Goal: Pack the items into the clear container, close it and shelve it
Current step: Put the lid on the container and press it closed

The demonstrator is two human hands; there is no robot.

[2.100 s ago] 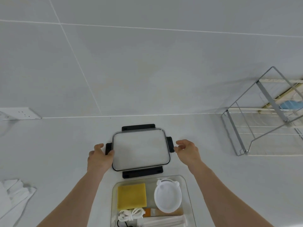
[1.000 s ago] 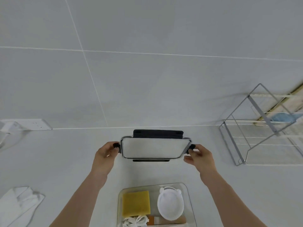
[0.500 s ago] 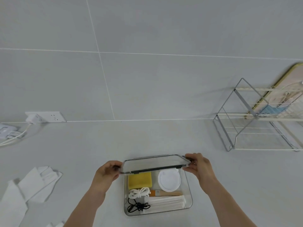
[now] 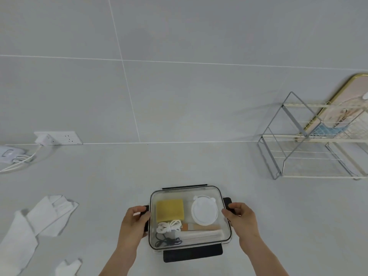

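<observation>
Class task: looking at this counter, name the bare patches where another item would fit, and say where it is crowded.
Bare counter lies between the clear container and the wire rack, and behind the container up to the wall. The left is crowded: white cloths and a plugged-in charger. Both hands, left and right, flank the container.

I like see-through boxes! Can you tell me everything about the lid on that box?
The lid is a clear, rounded rectangle with a dark rim, lying flat on the clear container. Four black latch flaps stick out from its sides, not folded down. The left hand and right hand hold the side flaps.
</observation>
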